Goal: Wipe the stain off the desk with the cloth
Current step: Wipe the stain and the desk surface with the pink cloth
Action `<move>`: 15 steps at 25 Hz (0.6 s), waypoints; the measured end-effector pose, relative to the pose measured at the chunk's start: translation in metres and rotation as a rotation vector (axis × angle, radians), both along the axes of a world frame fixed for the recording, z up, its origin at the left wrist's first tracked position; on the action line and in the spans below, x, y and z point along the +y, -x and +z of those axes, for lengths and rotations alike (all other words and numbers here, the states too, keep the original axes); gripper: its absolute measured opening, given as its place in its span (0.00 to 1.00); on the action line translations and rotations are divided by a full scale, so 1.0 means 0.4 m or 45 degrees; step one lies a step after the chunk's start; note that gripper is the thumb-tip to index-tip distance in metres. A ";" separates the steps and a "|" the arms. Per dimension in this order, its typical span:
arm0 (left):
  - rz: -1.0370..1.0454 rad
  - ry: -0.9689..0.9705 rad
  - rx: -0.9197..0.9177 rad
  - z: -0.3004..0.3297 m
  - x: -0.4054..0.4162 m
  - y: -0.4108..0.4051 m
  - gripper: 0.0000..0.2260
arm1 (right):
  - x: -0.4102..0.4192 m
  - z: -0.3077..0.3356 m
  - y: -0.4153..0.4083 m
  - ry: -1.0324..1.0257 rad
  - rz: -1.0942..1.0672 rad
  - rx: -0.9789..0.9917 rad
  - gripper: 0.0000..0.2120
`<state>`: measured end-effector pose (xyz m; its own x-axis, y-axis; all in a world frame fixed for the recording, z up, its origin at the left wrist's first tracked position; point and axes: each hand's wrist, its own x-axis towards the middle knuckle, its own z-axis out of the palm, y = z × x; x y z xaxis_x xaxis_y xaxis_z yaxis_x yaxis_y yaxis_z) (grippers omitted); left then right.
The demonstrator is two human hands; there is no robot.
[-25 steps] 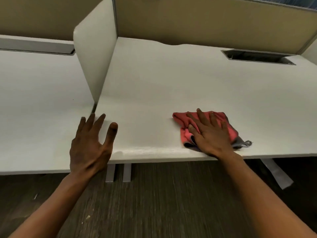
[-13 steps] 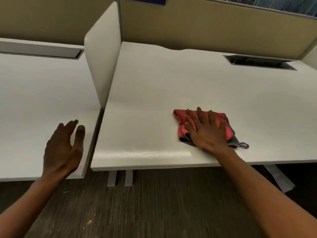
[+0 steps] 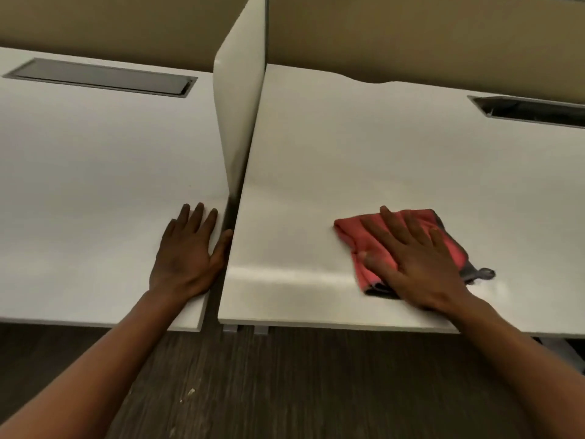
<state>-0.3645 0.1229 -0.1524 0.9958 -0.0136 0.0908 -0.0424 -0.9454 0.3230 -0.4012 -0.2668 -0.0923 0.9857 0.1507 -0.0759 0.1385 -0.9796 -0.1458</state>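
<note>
On the right worktop [image 3: 395,147], the right hand [image 3: 418,264] presses flat, fingers straight, on the soft, limp cloth [image 3: 351,228]; left hand [image 3: 186,255] rests open. Cloth likely bunches, so palm pressure suits.

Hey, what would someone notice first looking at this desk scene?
The red cloth stands out, pressed flat under the right hand near the front edge of the right desk. The left hand rests flat on the neighbouring desk, beside the white divider.
</note>
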 end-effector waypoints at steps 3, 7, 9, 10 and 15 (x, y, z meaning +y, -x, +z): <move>0.001 -0.020 0.002 -0.003 -0.008 -0.008 0.40 | 0.044 0.007 -0.155 0.000 -0.291 0.000 0.38; -0.001 -0.003 0.006 -0.007 -0.011 -0.008 0.38 | 0.227 0.006 -0.276 -0.026 -0.308 0.066 0.39; -0.001 0.006 0.014 -0.003 -0.008 -0.010 0.37 | 0.330 0.008 -0.247 -0.011 -0.124 0.053 0.38; -0.002 0.010 0.020 -0.002 -0.006 -0.010 0.36 | 0.367 0.006 -0.208 -0.009 0.003 0.039 0.38; -0.039 -0.022 0.050 0.001 -0.004 -0.005 0.33 | 0.350 -0.013 0.051 -0.080 0.563 0.002 0.34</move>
